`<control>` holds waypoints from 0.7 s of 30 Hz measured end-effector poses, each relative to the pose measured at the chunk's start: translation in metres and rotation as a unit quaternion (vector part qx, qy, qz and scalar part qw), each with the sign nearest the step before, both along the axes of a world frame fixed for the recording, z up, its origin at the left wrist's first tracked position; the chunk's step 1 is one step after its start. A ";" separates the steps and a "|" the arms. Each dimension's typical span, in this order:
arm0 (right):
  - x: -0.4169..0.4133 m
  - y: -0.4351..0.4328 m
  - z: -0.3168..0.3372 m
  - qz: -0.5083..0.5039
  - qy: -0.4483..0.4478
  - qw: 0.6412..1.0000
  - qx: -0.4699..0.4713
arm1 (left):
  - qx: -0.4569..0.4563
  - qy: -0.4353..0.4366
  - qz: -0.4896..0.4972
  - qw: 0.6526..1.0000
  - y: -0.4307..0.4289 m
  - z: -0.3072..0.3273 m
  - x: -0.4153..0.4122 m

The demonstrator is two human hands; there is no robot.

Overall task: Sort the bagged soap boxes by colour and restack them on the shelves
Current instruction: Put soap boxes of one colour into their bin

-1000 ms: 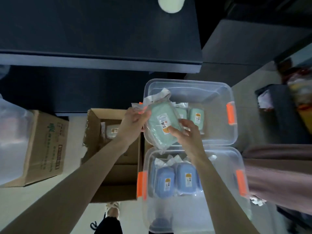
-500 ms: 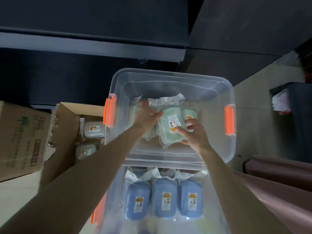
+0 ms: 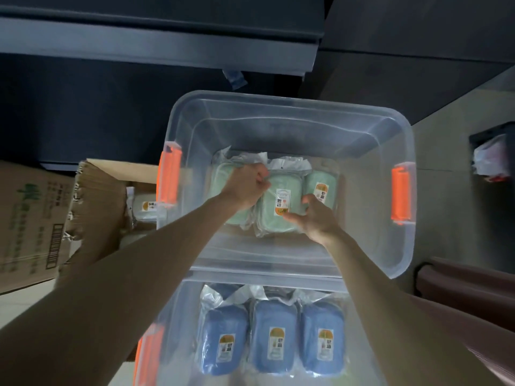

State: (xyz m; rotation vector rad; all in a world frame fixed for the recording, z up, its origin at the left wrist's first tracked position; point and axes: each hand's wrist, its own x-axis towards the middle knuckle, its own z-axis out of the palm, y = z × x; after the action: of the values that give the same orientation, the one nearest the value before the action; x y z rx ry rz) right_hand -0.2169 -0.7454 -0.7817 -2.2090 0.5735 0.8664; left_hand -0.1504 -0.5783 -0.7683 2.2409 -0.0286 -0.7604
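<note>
Both my hands reach into the far clear bin (image 3: 289, 107) with orange latches. A bagged green soap box (image 3: 278, 218) lies on the bin floor between two other green ones. My left hand (image 3: 246, 188) has curled fingers pinching the bag at the box's upper left corner. My right hand (image 3: 315, 218) grips its lower right edge with thumb and fingers. Three bagged blue soap boxes (image 3: 274, 341) lie side by side in the near clear bin (image 3: 172, 316).
An open cardboard box (image 3: 103, 196) left of the far bin holds pale bagged soap boxes (image 3: 146, 207). A second carton (image 3: 30, 221) stands further left. Dark shelving (image 3: 156, 48) runs across the top. A dark basket (image 3: 493, 157) sits at the right.
The green bagged box went from held above the bins down onto the far bin's floor between the other green ones. My view moved closer over the bins.
</note>
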 end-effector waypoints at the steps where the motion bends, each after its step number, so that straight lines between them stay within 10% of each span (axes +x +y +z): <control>1: 0.000 -0.001 0.007 0.026 -0.001 1.000 -0.011 | 0.001 0.010 -0.019 1.000 0.002 0.007 0.000; 21: 0.029 0.093 0.430 0.249 -0.263 0.927 -0.093 | 0.221 -0.267 -0.151 0.926 0.126 0.433 -0.038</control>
State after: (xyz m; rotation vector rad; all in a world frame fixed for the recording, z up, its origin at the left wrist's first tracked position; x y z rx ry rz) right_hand -0.1877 -0.6519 -0.3516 -2.6723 -0.1850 0.4167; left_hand -0.1886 -0.4525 -0.3349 2.8629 -0.5229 -0.2979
